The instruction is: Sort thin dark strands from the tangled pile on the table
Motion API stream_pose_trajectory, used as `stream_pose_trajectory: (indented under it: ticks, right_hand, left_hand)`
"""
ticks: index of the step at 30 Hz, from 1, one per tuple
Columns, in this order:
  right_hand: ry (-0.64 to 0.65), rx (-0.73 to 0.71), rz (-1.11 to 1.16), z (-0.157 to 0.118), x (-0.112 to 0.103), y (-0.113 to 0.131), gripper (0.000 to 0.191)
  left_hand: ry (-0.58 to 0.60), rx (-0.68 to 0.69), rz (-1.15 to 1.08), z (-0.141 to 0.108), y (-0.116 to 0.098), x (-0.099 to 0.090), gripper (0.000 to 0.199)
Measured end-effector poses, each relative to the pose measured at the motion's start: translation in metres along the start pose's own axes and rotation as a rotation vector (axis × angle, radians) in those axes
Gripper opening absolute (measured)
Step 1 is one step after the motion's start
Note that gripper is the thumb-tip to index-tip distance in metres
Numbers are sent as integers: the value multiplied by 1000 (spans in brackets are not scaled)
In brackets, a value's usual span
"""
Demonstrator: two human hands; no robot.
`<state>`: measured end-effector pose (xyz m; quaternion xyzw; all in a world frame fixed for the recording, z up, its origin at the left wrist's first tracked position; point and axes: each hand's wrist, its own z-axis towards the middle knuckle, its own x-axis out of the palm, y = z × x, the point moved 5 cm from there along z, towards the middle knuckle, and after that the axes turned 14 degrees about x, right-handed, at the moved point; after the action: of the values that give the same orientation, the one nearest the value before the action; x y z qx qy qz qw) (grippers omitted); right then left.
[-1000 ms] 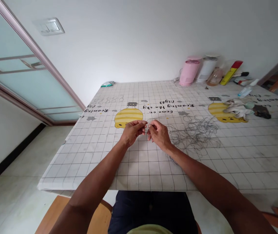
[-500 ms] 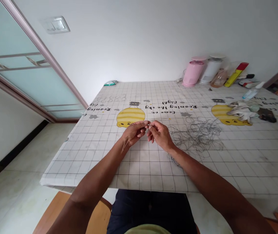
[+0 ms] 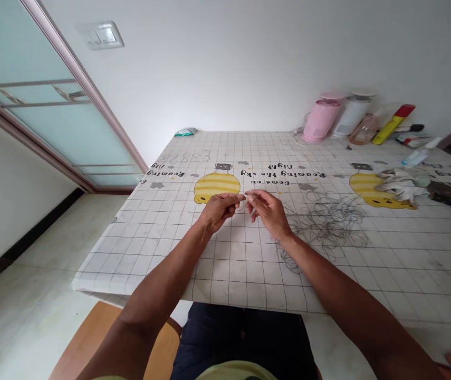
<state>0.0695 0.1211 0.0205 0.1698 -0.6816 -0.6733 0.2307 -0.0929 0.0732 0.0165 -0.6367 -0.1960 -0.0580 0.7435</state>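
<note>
Over the middle of the table, my left hand is closed in a pinch, thumb against forefinger. Whatever lies between those fingertips is too small to make out. Just to its right, my right hand has its thumb and forefinger close together, pointing at the left fingertips across a narrow gap. Anything in the right fingers is also too fine to see. A loose tangle of thin grey wire or thread lies beside and partly behind my right wrist. Several small looped pieces of similar strand lie in a row at the far left.
A checked tablecloth covers the table. Along the wall stand a pink cylinder-shaped device, a white one, a bottle and a yellow-red box. A crumpled cloth and a dark object lie at right.
My hands, which met at the fingertips, have come slightly apart; the right one has shifted a little to the right. The whole view has also turned slightly.
</note>
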Motion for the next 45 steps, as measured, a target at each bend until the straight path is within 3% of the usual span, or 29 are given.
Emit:
stream_pose_trajectory:
  ticks: [11,18,29,35,39,45]
  right_hand:
    - [159,-111,-16,-1,-3,15,27]
    - [233,-6,140,-2,1,15,29]
    - [245,77,357,-3,1,16,32]
    - [207,153,236,-3,-2,14,34]
    - [110,154,135,-1,-9,15,32]
    - [-46,124,209,6,-20,14,38]
  left_hand:
    - [118,-103,-13,-4,-7,3,35]
    - [214,-133,17,-7,-16,3,34]
    - [330,-128,185,-9,-28,-5,29]
    - [411,-144,282,-9,-30,-13,24]
    - [373,-86,286,-4,-31,-24,22]
    - [110,75,103,4,-37,-28,45]
